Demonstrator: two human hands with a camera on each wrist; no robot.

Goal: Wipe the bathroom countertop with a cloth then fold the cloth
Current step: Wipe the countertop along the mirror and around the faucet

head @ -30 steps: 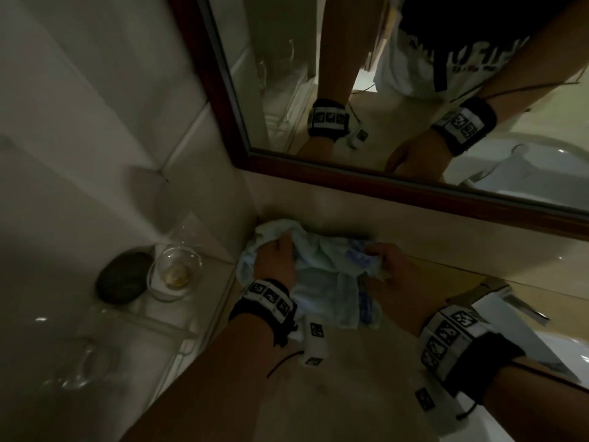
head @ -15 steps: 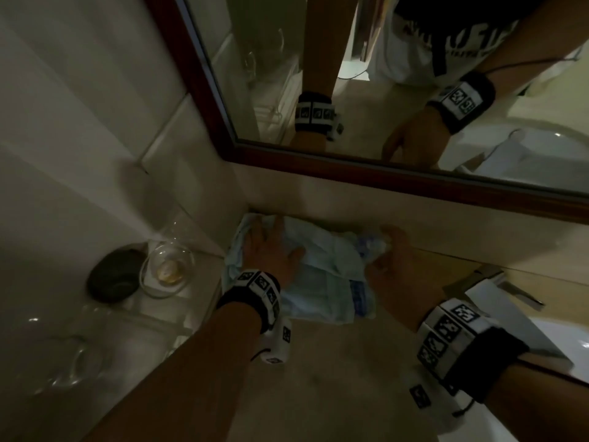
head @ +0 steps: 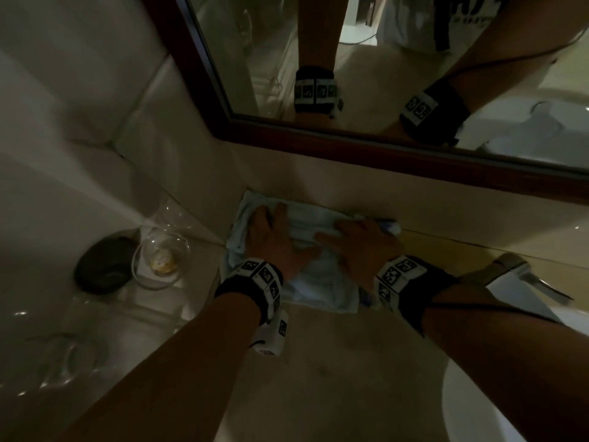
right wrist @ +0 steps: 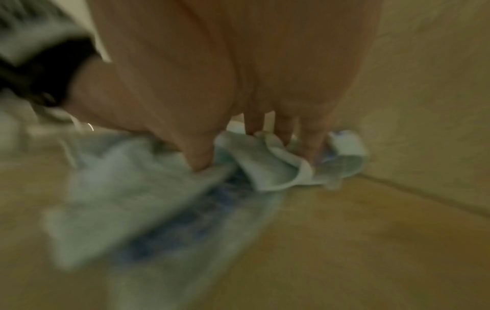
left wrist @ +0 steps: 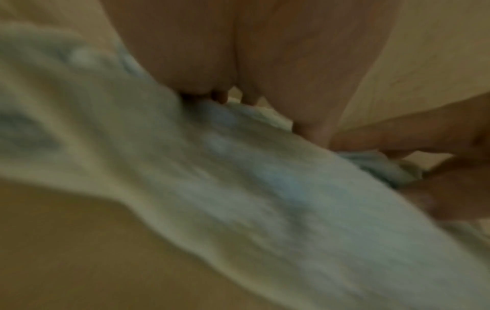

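A light blue cloth (head: 318, 282) lies spread on the beige countertop (head: 334, 362), up against the back wall under the mirror. My left hand (head: 274, 240) lies flat on its left half with fingers straight. My right hand (head: 360, 240) presses on its right half, thumb stretched left toward the other hand. In the left wrist view the left hand (left wrist: 238, 63) rests on the blurred cloth (left wrist: 265, 188). In the right wrist view the right hand (right wrist: 238, 84) pushes its fingertips (right wrist: 313, 146) into a rumpled corner of the cloth (right wrist: 132, 188).
A wood-framed mirror (head: 382, 154) runs above the back wall. On a lower glass shelf at left stand a glass bowl (head: 162, 260) and a dark rounded object (head: 102, 266). A faucet (head: 526, 275) and the white basin (head: 478, 409) are at right.
A second ago both hands held the cloth bunched up. It now lies spread against the back wall, and both hands have flattened out on top of it.
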